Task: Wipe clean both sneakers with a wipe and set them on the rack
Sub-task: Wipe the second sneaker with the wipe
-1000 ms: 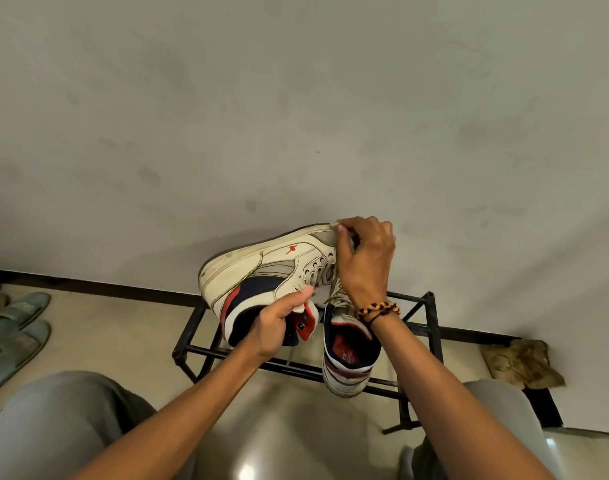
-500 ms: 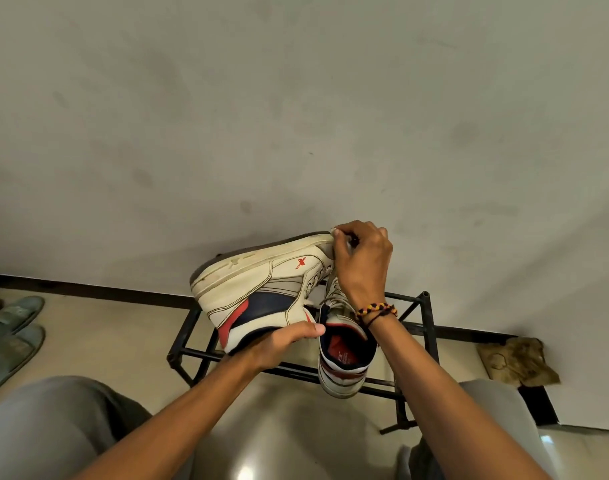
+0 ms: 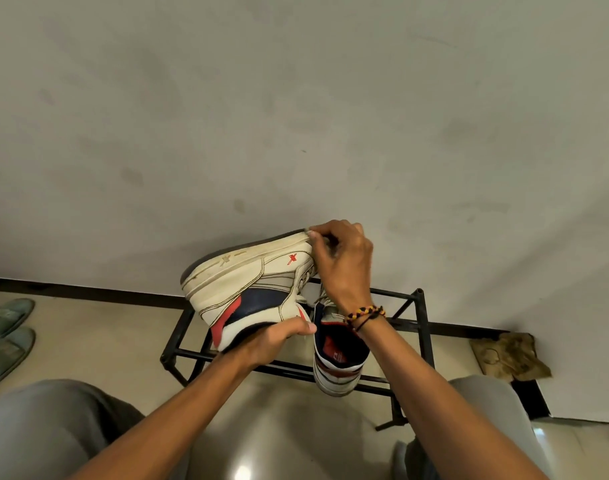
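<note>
Held sneaker (image 3: 251, 289) up in air above rack (image 3: 422, 327), tipped on its side, sole edge uppermost, toe end toward rt, heel toward lower left. White upper w/ navy panel, red wedge near heel, small red logo near laces. Scuffs and grime visible along white sole rim.

Left hand (image 3: 278, 341) grips heel/collar end from below, thumb curled over collar edge, other fingers hidden under shoe. Right hand (image 3: 341, 261) closed over toe end, fingers curled, fingertips pressing at sole edge. Sliver of white at fingertips, maybe the wipe; too small to tell. Beaded bracelet (image 3: 365, 315), black/yellow/red, on rt wrist.

Second sneaker (image 3: 337, 362) sits on rack just below and rt of held one, heel toward camera, opening up, navy lining and red insole showing. Partly hidden behind rt wrist. Laces loose at its tongue, close under held shoe; touching or not, can't tell.

Rack: black metal frame, open bars, stands on pale floor (image 3: 98, 341) against grey wall (image 3: 296, 116). Dark skirting strip along wall base.

Outward: pair of grey-green slippers (image 3: 5, 330) on floor at far left, well apart from rack. Crumpled brownish cloth (image 3: 510, 356) on floor at rt near wall. Grey-trousered knees at bottom left and rt corners, forearms reaching fwd between them.
</note>
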